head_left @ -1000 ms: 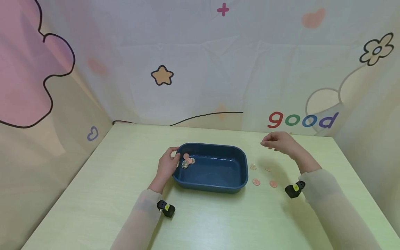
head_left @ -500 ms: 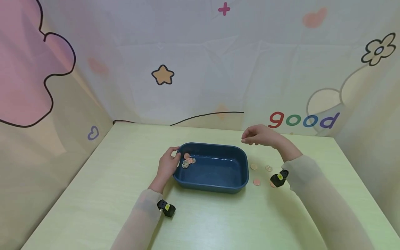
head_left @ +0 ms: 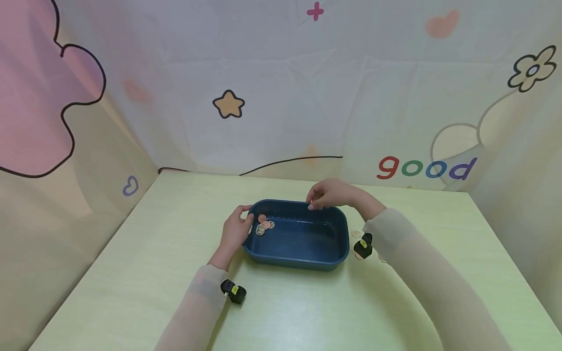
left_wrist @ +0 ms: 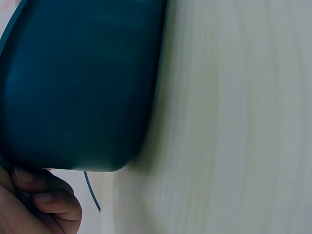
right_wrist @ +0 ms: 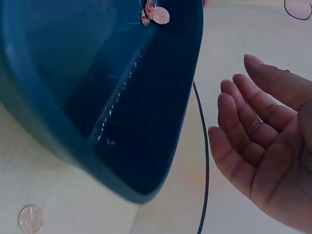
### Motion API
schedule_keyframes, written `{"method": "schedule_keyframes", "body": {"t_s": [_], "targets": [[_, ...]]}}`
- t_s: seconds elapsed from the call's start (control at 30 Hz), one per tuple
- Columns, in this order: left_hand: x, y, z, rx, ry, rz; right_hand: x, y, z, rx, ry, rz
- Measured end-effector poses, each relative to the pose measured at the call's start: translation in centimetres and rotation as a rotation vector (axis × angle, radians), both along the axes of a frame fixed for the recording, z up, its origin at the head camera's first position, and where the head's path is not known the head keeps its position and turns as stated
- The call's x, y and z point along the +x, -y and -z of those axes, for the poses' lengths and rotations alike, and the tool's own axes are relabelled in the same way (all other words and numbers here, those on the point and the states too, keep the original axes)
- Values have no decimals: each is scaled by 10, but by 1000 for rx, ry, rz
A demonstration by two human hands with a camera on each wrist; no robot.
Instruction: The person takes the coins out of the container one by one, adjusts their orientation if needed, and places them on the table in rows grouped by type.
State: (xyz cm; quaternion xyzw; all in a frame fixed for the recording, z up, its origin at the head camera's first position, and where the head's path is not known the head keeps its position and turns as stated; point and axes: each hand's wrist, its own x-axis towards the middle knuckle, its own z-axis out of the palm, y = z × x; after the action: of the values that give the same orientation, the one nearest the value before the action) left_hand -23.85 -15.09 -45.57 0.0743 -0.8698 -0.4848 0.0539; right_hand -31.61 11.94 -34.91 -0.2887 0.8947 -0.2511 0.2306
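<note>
The left hand (head_left: 234,233) grips the left end of a dark blue rectangular bin (head_left: 291,262), its thumb over the rim. In the left wrist view curled fingers (left_wrist: 56,202) show by the bin's end. Several copper- and silver-toned coins (head_left: 261,230) lie inside at the left end; the right wrist view also shows a copper coin (right_wrist: 161,15) there. Over the bin's far rim hovers the right hand (head_left: 332,193), fingers bent. A tiny reddish spot shows at its fingertips in the head view, but the right wrist view shows no coin between thumb and fingers.
Beyond the bin's right end, a pale coin (head_left: 356,233) lies on the light wooden table (head_left: 281,307). Other coins there are partly covered by the right wrist's black camera (head_left: 363,246) and sleeve. A printed cloth (head_left: 281,97) hangs behind the table.
The right hand has moved left from beyond the bin's right end to over its far rim. Its sleeve now covers part of the table coins. The left hand and bin have stayed put.
</note>
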Motion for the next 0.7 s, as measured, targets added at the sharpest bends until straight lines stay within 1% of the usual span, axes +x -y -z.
{"method": "schedule_keyframes", "body": {"t_s": [0.1, 0.23, 0.37, 0.5, 0.7], "targets": [[0, 0, 0, 0, -1, 3, -3, 12, 3, 21, 5, -42], [0, 0, 1, -3, 2, -1, -6, 27, 11, 41, 42, -98], [0, 0, 2, 2, 13, -1, -7, 41, 18, 65, 68, -135], [0, 0, 2, 9, 23, 1, -8, 54, 25, 95, 77, -148], [0, 1, 0, -1, 6, -1, -13, 70, 35, 116, 82, -153]]}}
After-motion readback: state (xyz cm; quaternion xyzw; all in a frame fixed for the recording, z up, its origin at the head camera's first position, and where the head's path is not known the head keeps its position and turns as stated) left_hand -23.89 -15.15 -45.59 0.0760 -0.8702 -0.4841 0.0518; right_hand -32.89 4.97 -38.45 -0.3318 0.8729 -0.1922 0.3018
